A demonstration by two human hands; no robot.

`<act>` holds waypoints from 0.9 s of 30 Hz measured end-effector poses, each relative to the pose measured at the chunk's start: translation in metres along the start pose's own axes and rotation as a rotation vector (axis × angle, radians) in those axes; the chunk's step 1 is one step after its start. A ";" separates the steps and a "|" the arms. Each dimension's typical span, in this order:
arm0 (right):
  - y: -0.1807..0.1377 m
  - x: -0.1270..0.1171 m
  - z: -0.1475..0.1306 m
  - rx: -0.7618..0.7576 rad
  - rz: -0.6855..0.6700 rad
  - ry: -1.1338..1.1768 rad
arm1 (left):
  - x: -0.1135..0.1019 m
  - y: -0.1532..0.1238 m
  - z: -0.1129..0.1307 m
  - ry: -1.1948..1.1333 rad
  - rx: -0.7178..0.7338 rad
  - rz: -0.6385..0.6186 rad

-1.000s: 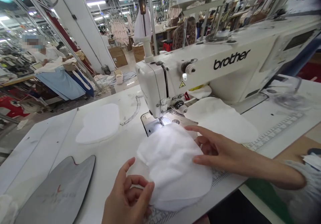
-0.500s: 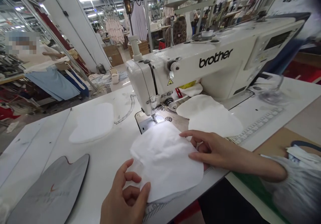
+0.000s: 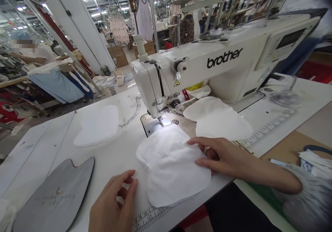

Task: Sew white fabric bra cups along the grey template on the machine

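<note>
A white fabric piece, apparently layered, lies on the sewing table with its far edge at the needle and presser foot of a white sewing machine. My right hand grips its right edge, thumb on top and the other fingers partly hidden at the edge. Left of the fabric, apart from it, my left hand hovers over the table with loosely bent fingers, holding nothing. Wrinkles run across the middle of the fabric.
Another white fabric piece lies beneath the machine arm, and one more white piece rests at the left. A grey shaped template is at front left. Ruler markings run along the table's front edge. Further back, a person works at another table.
My left hand has let go of the fabric's left edge and moved left and slightly down. My right hand stays on the right edge; the fabric has hardly moved.
</note>
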State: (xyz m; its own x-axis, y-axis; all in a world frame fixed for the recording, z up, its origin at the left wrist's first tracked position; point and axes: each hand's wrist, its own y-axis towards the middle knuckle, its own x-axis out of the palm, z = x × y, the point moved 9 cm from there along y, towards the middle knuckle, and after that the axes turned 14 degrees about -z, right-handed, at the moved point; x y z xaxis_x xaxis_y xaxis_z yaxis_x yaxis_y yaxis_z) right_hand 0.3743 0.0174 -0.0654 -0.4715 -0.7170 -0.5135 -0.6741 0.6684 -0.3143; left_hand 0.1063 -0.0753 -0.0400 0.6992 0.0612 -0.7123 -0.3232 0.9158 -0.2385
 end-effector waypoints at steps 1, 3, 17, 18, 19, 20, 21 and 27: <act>0.000 0.000 0.000 -0.004 0.002 -0.003 | -0.001 0.005 0.004 0.020 0.009 -0.001; 0.001 0.001 0.000 -0.011 0.008 -0.008 | -0.003 0.017 0.011 0.049 0.008 0.005; -0.001 0.001 0.000 0.041 -0.016 -0.018 | -0.001 0.067 0.027 0.228 -0.025 -0.101; 0.000 0.001 0.000 0.037 -0.017 -0.021 | -0.002 0.068 0.026 0.231 -0.027 -0.094; 0.000 0.001 0.000 0.033 -0.017 -0.023 | -0.004 0.068 0.026 0.234 -0.028 -0.084; 0.001 0.001 0.000 0.029 -0.020 -0.021 | -0.005 0.069 0.025 0.236 -0.029 -0.073; 0.001 0.001 0.001 0.024 -0.018 -0.017 | -0.006 0.070 0.025 0.236 -0.030 -0.064; 0.001 0.002 0.001 0.009 -0.009 0.021 | 0.000 0.072 0.026 0.239 0.007 -0.075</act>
State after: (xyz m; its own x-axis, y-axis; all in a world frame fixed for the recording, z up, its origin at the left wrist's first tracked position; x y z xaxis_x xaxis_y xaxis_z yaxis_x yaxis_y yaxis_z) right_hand 0.3733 0.0171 -0.0670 -0.4770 -0.7271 -0.4938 -0.6737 0.6633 -0.3258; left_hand 0.0996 0.0007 -0.0406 0.5502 -0.1021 -0.8288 -0.2705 0.9172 -0.2926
